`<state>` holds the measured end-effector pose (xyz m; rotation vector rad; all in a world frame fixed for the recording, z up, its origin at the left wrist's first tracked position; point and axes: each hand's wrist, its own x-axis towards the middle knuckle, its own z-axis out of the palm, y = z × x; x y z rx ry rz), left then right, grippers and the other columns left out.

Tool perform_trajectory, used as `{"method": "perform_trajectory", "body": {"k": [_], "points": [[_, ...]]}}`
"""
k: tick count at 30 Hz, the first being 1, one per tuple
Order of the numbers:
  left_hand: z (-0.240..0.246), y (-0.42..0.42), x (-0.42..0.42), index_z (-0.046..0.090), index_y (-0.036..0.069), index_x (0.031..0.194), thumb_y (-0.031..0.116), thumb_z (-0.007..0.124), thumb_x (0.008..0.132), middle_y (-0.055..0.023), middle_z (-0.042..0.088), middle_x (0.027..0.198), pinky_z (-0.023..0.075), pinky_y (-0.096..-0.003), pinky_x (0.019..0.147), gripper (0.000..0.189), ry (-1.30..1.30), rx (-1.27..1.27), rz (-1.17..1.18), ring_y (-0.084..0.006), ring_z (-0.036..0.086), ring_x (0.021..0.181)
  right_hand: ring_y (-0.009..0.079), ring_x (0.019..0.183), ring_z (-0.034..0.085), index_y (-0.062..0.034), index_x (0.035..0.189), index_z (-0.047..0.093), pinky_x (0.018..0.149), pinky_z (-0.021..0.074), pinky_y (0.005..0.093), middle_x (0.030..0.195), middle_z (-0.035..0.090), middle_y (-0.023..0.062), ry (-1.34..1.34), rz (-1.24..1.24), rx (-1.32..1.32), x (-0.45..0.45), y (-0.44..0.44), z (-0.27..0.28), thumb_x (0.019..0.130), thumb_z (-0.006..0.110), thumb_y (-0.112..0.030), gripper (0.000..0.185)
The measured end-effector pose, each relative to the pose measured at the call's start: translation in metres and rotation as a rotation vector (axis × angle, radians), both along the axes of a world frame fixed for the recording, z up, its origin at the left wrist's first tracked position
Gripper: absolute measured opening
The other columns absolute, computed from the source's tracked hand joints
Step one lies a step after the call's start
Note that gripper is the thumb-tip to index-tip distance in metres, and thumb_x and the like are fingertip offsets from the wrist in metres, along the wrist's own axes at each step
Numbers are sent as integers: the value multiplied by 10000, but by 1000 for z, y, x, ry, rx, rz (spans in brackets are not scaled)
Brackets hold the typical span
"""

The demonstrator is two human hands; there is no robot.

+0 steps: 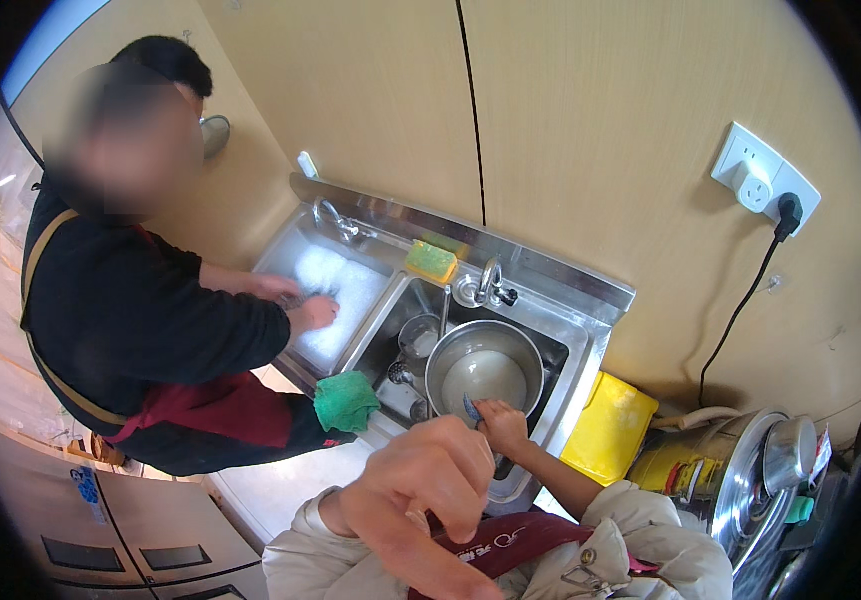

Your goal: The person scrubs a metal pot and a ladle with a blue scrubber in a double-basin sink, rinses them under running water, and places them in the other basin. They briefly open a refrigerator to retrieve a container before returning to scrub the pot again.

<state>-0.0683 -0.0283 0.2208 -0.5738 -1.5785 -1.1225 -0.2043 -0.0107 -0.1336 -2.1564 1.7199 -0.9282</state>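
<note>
My left hand is raised close to the camera, its fingers loosely curled and one digit stretched toward the lower right. Nothing shows in it. Below, my right hand reaches to the near rim of a round steel pot and grips a small blue-grey object, which I cannot identify. Cloudy water stands in the pot. The pot sits in the right basin of a stainless steel sink. Left of it in the basin are a smaller metal vessel and a perforated ladle.
A co-worker has both hands in the foamy left basin. A yellow-green sponge lies beside the right faucet. A green cloth hangs over the front edge. Right are a yellow lid or board and a large steel drum.
</note>
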Motion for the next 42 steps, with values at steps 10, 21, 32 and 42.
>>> {"method": "perform_trajectory", "body": {"k": [10,21,32,42], "points": [[0,-10,-42,581,208,1134,47,722,769,-84,478,1142,428,-460,925,422,241,7,-423,-291,510,1030,267,834,629,-90,1026,614,667,536,392,938,641,86,24,-22,-28,0,1,-9,684,594,-101,342],[-5,3,-41,418,362,1319,126,758,747,-50,366,1265,426,-653,906,706,59,322,-600,-354,316,1270,279,838,635,-70,1035,599,695,528,401,956,648,107,31,-34,58,-3,7,4,691,587,-109,346],[-23,-9,-51,423,366,1286,197,756,736,-71,339,1269,466,-593,898,665,-42,346,-604,-375,284,1278,303,840,636,-74,1008,609,714,523,412,953,647,124,-22,-25,124,-4,6,12,691,579,-117,322],[-162,-103,-22,474,107,1269,52,685,709,-151,448,1267,439,-435,958,601,-726,456,344,-299,460,1199,341,836,640,-129,1060,631,714,524,449,956,651,162,20,-53,294,-2,-3,9,709,567,-134,357]]}}
